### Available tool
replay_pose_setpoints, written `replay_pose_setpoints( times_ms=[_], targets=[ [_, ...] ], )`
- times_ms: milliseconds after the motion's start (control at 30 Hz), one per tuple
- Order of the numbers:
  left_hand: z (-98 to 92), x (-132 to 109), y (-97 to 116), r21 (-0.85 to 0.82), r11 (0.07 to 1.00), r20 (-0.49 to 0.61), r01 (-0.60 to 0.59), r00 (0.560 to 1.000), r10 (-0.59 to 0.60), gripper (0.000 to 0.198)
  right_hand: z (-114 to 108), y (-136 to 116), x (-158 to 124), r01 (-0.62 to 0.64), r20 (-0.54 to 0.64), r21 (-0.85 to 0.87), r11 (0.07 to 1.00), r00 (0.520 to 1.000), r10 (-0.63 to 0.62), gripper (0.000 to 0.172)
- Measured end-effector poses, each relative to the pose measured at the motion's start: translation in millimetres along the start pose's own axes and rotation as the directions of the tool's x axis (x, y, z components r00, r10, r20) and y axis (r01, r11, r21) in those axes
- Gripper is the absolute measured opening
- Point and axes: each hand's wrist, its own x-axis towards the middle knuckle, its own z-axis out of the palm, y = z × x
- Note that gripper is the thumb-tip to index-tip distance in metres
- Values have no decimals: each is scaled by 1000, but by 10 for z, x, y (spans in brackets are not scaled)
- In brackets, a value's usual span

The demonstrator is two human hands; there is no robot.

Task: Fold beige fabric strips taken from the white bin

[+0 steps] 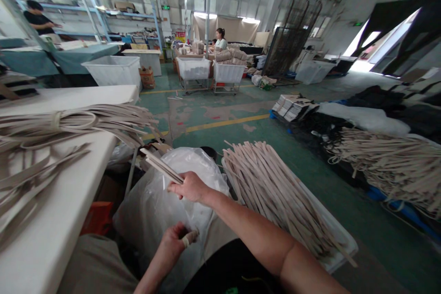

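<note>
Several pale beige flat strips (161, 167) are gripped near one end in my right hand (191, 187), and their free ends point up and to the left. Below it, my left hand (174, 244) is loosely curled in front of a large translucent plastic bag (148, 211). A light wrap circles one of its digits, and I see nothing held in it. Beside my right forearm, a white tub (349, 241) is filled with long beige strips (272, 183) lying side by side. On the white table (86, 170) at left lies a tied bundle of similar strips (103, 119).
An orange container (98, 218) is under the table edge. At right, another heap of strips (389, 161) lies low by black material. White bins (193, 69) stand across the green floor (220, 115). Two people work at far tables, and a stack of bundles (291, 106) sits mid-floor.
</note>
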Motion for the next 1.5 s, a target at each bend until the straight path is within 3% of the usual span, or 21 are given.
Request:
replay_pose_setpoints(
  times_ms=[233,333,433,500,600,767,933,1033,1133,1233,1333,1400,1500],
  targets=[
    [64,-110,41,51,998,200,37,979,-46,13,-45,-53,58,-24,-58,38,999,998,26,9],
    [131,-164,88,129,990,206,63,974,-89,15,-46,-49,115,-34,-70,49,998,997,37,9],
    [164,-179,113,100,991,191,95,975,-112,26,-64,16,177,-70,-69,52,996,995,73,12],
    [146,-164,125,-15,989,161,149,976,-145,31,-84,101,177,-118,-31,50,992,992,119,19],
    [47,-117,164,-293,933,27,208,978,-209,40,-106,274,48,-194,79,53,979,979,190,40],
    [-180,-77,277,-622,778,-204,87,941,-268,41,-133,554,-452,-239,160,97,966,962,221,55],
    [-206,-77,317,-712,702,-297,-2,907,-299,23,-178,610,-961,-284,170,259,923,954,246,56],
    [-172,-59,325,-726,687,-327,-17,888,-324,13,-160,563,-1182,-272,124,235,933,961,248,53],
    [-157,-49,328,-729,684,-336,-24,883,-327,15,-112,562,-1288,-272,129,210,939,960,249,59],
    [-137,-74,319,-694,720,-279,-9,925,-258,23,-76,611,-1241,-274,122,231,933,960,251,64],
    [-72,-128,292,-568,818,-74,88,985,-158,31,-65,647,-1070,-250,110,207,946,967,232,64],
    [-10,-162,258,-446,885,60,131,991,-116,34,-58,656,-929,-238,116,171,956,968,221,59],
    [71,-185,191,-302,944,152,129,985,-86,36,-31,661,-742,-229,97,76,971,970,221,42]
  ],
)
